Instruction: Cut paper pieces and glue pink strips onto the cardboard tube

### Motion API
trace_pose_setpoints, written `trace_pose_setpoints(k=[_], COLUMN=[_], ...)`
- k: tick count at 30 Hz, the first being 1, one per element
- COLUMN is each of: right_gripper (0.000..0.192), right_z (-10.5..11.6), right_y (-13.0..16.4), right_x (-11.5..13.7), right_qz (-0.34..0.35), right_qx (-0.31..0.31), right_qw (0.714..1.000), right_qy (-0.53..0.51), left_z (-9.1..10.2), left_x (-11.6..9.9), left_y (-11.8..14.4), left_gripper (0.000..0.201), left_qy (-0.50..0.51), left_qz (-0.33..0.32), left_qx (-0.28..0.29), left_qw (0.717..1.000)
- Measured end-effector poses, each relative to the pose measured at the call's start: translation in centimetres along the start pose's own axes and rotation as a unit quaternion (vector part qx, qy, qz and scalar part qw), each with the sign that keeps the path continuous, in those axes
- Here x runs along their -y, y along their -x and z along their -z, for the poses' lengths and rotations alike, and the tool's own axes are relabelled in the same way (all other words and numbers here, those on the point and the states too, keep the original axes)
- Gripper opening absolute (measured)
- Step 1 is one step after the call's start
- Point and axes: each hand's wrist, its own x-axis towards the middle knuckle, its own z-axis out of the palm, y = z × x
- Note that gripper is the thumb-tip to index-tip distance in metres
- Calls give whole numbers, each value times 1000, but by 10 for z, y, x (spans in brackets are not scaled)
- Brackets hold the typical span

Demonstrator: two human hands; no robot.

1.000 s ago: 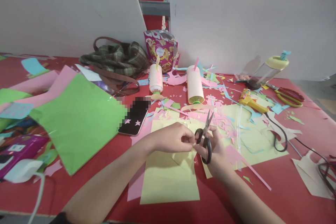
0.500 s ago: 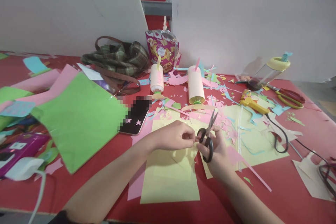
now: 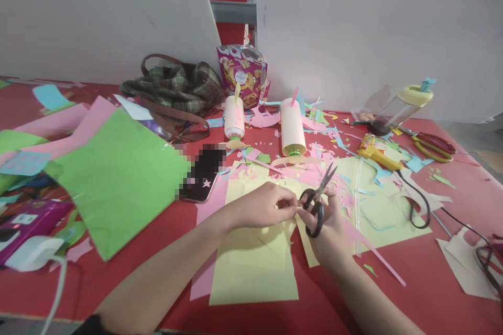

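Observation:
My right hand [image 3: 328, 225] is closed around a pair of black-handled scissors [image 3: 317, 204], their blades pointing up and away from me. Beside it, my left hand [image 3: 273, 205] is pinched, its fingertips meeting those of the right hand. A tiny pale piece seems to sit between the fingertips, too small to name. Both hands hover over pale yellow paper sheets [image 3: 255, 277], with pink paper [image 3: 201, 277] showing from beneath. A phone [image 3: 204, 167] with a pink paper star [image 3: 206, 183] on it lies left of the hands.
Two cream paper rolls [image 3: 293, 123] stand beyond the hands among paper scraps. To the right are a yellow glue gun [image 3: 379, 156], red-handled scissors [image 3: 436, 142] and a clear jar [image 3: 403, 107]. Green paper [image 3: 121, 183], a power strip [image 3: 31, 230] and a plaid bag [image 3: 176, 84] lie left.
Both hands have shifted slightly to the right, and their fingertips have come closer together. The scissors have tilted further right in my right hand.

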Motion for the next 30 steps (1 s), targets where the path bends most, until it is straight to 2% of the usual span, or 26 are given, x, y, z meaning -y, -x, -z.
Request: trace_pose_setpoints(k=[6, 15, 20, 30], right_gripper=[35, 39, 39, 37], right_z=[-1, -3, 0, 0], right_y=[0, 4, 6, 5], right_x=[-1, 2, 0, 0], right_qz=[-13, -26, -20, -11], right_qx=[7, 165, 188, 188], right_qw=[1000, 984, 980, 981], right_qy=[11, 61, 63, 53], left_z=[0, 12, 10, 4], left_x=[0, -1, -1, -2], left_y=[-1, 0, -1, 0], left_gripper=[16, 18, 17, 18], left_qy=[28, 121, 132, 171], left_qz=[6, -1, -7, -10], left_qx=[-24, -162, -153, -116], left_qw=[999, 979, 979, 979])
